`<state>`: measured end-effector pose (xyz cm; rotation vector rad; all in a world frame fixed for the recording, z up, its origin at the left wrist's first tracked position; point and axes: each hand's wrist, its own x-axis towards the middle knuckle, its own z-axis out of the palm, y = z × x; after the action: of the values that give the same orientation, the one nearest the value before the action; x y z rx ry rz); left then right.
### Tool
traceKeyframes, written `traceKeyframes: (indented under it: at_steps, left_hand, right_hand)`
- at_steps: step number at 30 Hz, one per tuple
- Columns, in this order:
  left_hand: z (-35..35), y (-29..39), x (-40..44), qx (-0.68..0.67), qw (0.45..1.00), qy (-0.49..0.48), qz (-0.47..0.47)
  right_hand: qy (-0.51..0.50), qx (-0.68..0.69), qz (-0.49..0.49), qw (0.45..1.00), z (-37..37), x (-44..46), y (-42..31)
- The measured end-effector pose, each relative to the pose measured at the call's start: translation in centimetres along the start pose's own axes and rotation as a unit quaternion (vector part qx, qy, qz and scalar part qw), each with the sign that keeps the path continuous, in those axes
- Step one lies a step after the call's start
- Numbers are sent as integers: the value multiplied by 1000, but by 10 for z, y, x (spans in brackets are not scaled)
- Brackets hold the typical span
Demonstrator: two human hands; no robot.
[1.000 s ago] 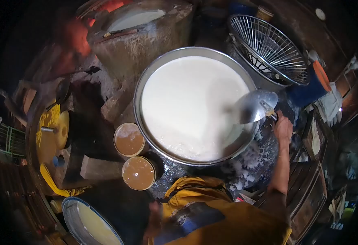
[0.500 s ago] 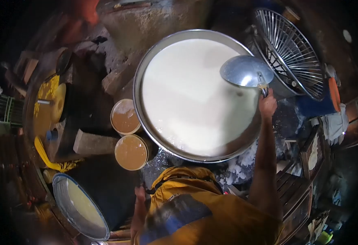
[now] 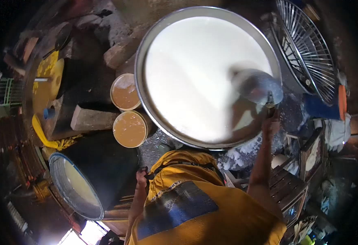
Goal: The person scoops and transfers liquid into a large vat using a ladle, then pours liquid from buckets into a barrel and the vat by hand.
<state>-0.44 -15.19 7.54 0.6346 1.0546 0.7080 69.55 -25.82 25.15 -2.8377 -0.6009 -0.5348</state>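
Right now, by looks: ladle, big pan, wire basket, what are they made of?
Ladle: metal, smooth; grey sheen, though blurred.
Big pan: likely steel or aluminium, smooth; bright highlights along the rim.
Wire basket: thin metal rods, probably polished steel; sharp glints.

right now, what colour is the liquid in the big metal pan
The liquid is white, seen best in the head view.

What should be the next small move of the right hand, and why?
I would perhaps ease the ladle inward, toward the middle of the white liquid. The right hand holds it, and its blurred bowl overlaps the rim of the metal basin in this view, so moving inward may keep drips inside.
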Motion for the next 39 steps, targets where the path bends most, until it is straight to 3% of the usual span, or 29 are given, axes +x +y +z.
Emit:
traceKeyframes:
  at_steps: [2,5,7,8,11,13,15,17,18,21,23,25,26,28,29,30,31,34,36,37,39]
  left_hand:
    - [3,9,10,3,990,-117,75]
    - [25,26,29,297,949,70,-77]
    - [32,39,37,158,978,84,-111]
    - [-5,12,53,-54,995,-16,-77]
    - [5,13,49,173,985,10,-7]
    - [13,38,70,152,962,59,-221]
    - [57,54,46,285,945,88,-135]
    - [51,44,41,270,954,77,-101]
    - [44,37,38,263,959,71,-85]
    - [6,27,37,109,984,-134,-38]
    - [-48,-12,49,137,974,-180,12]
    - [-60,-27,49,86,977,-197,10]
    - [-55,-24,47,22,981,-191,-16]
    - [-50,-21,40,-97,979,-155,-86]
    - [-40,-13,32,-56,988,-130,-68]
    - [-26,-3,21,-16,993,-103,-50]
    - [-11,9,15,25,996,-76,-32]
    - [-9,17,19,195,972,9,-132]
    - [-22,13,18,116,987,-40,-100]
    - [-28,10,17,77,992,-64,-82]
    - [-14,22,7,126,985,29,-116]
  right_hand:
    - [1,37,3,999,-11,-18,1]
    - [-28,94,25,995,-32,-49,-9]
    - [-45,114,37,992,-35,-73,-6]
    - [-42,100,38,993,-36,-85,-4]
    - [-56,85,61,993,-51,-114,-14]
    - [-95,112,100,984,-76,-127,-32]
    - [-107,91,67,988,-82,-143,-33]
    - [-66,82,3,994,-71,-169,-27]
    - [-86,162,72,980,-63,-181,-25]
    - [-179,203,107,957,-77,-206,-34]
    - [-173,310,165,920,-80,-224,-48]
    - [-158,248,51,954,-53,-256,-31]
    - [-218,220,73,948,-72,-252,-48]
    - [-243,283,101,922,-99,-245,-80]
    - [-255,315,114,907,-103,-245,-87]
    - [-247,234,58,939,-78,-262,-77]
    - [-237,241,22,941,-79,-265,-79]
    - [-260,282,-22,923,-96,-260,-105]
    - [-343,329,34,879,-116,-240,-134]
    - [-335,318,14,887,-111,-239,-139]
    - [-317,296,-28,901,-96,-240,-147]
